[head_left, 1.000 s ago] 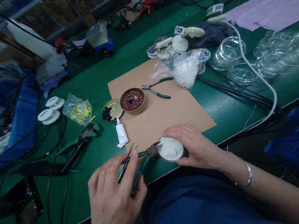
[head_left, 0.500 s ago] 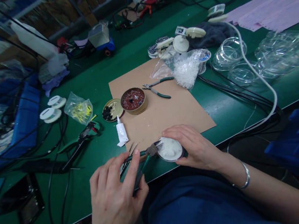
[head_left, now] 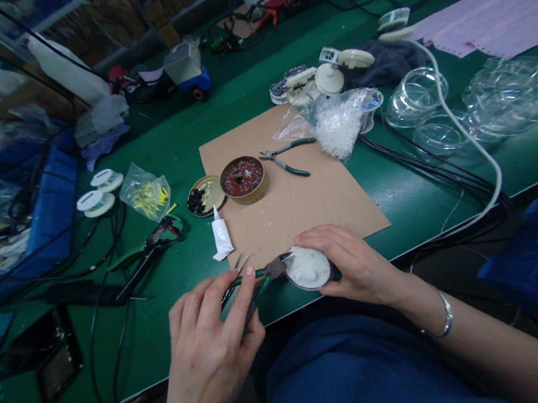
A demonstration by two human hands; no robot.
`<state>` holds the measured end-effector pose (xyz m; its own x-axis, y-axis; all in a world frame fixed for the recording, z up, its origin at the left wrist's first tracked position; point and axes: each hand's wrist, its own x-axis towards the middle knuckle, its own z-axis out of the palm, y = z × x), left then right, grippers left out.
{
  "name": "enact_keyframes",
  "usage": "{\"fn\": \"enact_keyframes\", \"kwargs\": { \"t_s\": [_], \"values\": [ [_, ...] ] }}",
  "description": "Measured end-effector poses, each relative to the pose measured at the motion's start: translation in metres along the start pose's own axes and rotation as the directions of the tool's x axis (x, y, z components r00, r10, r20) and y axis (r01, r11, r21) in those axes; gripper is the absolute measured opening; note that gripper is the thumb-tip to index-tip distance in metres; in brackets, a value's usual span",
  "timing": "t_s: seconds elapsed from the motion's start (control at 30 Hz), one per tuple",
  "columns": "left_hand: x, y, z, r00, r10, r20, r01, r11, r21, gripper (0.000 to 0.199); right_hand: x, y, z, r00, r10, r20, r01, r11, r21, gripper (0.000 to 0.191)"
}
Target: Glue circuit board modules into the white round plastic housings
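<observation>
My left hand (head_left: pixel 212 331) is closed round green-handled pliers (head_left: pixel 275 268), whose jaws reach the left rim of a small round container (head_left: pixel 309 268) filled with something white. Tweezers (head_left: pixel 242 263) stick out beside the pliers, under the same fingers. My right hand (head_left: pixel 345 257) grips the container from the right, fingers over its upper edge and thumb below. Beyond the hands, on brown cardboard (head_left: pixel 292 218), sit a tin of dark red material (head_left: pixel 244 179) and a second pair of pliers (head_left: pixel 287 158). A white tube (head_left: pixel 221 237) lies at the cardboard's left edge, below a tin lid (head_left: pixel 206 195).
To the left are a bag of yellow pieces (head_left: pixel 147 194), white spools (head_left: pixel 96 203), a wire tool (head_left: pixel 154 245) and a blue bin (head_left: pixel 45 225). Rightward lie clear plastic rings (head_left: pixel 415 99), black cables and a white cable (head_left: pixel 474 151). Pink papers (head_left: pixel 500 22) lie behind.
The view has shifted slightly, so everything sits a little further right. Both hands keep their hold on the pliers and the container, with hardly any movement between them.
</observation>
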<state>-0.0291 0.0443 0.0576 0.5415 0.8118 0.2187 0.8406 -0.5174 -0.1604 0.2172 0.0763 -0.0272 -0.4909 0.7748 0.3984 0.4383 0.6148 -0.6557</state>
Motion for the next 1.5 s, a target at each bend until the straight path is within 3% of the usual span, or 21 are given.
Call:
{"fn": "enact_keyframes", "kwargs": {
  "t_s": [0.47,0.97,1.5],
  "values": [
    [0.001,0.0,-0.003,1.0,-0.026,0.004,0.026,0.999,-0.029,0.048,0.002,-0.001,-0.001,1.0,0.01,0.018,-0.01,0.999,0.04,0.063],
    [0.012,-0.012,-0.016,0.991,0.13,0.032,-0.132,0.989,0.062,0.047,0.002,-0.002,0.0,1.0,-0.015,0.013,0.014,0.999,0.046,0.063],
    [-0.004,0.01,-0.007,0.996,-0.08,0.038,0.081,0.997,-0.017,0.045,0.001,-0.003,0.001,1.0,-0.019,-0.013,0.019,1.0,0.013,0.062]
  ]
}}
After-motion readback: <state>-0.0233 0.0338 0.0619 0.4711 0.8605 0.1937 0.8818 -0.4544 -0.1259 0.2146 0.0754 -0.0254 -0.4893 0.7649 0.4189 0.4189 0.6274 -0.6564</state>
